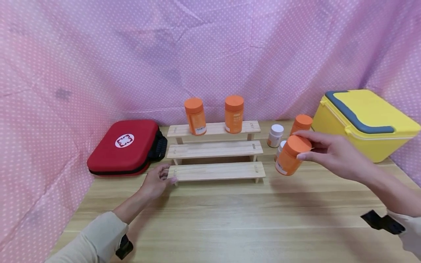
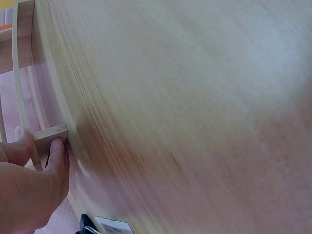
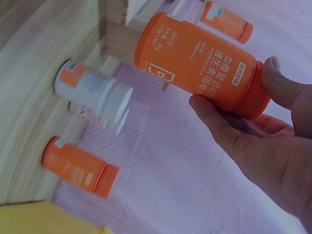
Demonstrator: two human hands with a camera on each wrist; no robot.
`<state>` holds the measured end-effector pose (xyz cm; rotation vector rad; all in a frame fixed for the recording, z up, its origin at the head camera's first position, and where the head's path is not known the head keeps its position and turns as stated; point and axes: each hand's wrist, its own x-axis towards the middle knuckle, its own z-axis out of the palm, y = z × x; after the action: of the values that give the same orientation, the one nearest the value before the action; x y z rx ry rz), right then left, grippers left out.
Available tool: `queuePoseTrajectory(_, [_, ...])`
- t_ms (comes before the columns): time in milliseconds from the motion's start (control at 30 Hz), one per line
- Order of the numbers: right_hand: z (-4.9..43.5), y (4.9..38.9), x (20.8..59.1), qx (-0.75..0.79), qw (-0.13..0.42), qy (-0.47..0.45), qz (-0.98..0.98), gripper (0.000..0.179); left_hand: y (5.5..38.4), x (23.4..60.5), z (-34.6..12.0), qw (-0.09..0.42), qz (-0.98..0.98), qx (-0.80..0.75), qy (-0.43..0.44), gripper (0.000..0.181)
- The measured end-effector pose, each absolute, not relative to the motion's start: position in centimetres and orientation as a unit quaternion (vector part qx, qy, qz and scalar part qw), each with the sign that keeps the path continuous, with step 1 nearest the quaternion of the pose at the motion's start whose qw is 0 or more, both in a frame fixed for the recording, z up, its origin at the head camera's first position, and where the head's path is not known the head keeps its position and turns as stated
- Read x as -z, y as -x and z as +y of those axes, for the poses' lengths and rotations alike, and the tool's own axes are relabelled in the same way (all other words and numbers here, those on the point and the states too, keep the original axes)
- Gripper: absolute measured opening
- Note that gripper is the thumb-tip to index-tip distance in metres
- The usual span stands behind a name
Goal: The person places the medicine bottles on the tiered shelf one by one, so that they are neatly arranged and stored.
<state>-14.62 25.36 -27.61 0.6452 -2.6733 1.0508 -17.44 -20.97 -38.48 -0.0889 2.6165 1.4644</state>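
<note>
orange bottle [image 1: 287, 161], likely light, rigid, best held near lid [image 1: 298, 143], hung pinched in right hand [image 1: 335, 153]; left hand [image 1: 156, 183] pinched rack [image 1: 215, 171].

Head view: mounted high on the person's side of the counter [image 1: 217, 223], facing forward and down; widest of the three, taking in the full three-tier wooden rack [image 1: 215, 171] and the pink dotted curtain [image 1: 210, 54] behind.

Left wrist view: close range, rolled sideways; counter surface fills most of the frame, with the left grip [image 2: 36, 178] and part of the rack at the left edge. Head view shares that rack end.

Right wrist view: close to the held orange bottle [image 3: 200, 66], rolled so that standing bottles' caps point rightward. Shared with head view: the held bottle, two white bottles [image 3: 92, 90] and the yellow cooler box [image 3: 44, 219], here only a corner.
</note>
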Motion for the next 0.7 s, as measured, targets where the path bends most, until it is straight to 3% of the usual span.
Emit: queuePoseTrajectory(700, [14.9,19.1,24.3,-0.392,0.016,-0.300,-0.869,0.054,17.5,38.6,-20.9,0.067,0.876,-0.476,0.035,0.055])
